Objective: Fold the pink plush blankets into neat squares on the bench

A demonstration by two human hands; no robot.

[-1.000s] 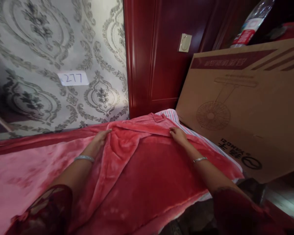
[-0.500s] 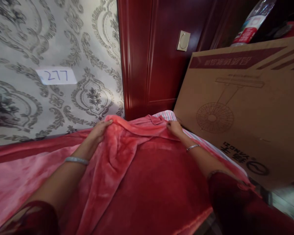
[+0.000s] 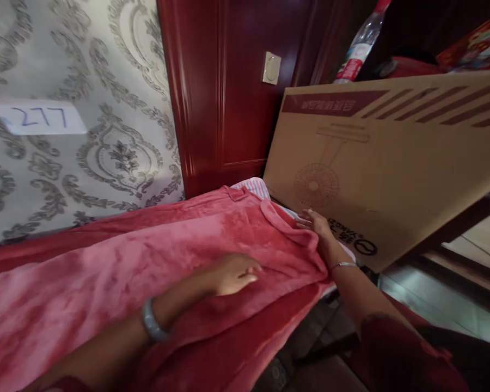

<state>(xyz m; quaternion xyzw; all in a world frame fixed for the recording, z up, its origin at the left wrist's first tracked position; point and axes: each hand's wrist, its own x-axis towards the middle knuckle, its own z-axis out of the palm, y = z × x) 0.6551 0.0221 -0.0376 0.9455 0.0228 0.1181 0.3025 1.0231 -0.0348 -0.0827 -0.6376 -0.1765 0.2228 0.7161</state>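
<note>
Lying lengthwise left-to-right, blanket under left hand, flat.

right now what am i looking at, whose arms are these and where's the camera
No machine here: one camera worn on a person's head looks forward and down, so both bare arms are that person's own. A pink-red plush blanket lies spread out. The left hand lies flat and open on it. The right hand touches the blanket's edge beside a big cardboard box leaning there; whether it pinches the fabric is unclear. Behind are patterned wallpaper with a label reading 277 and a dark red wooden panel.
</note>
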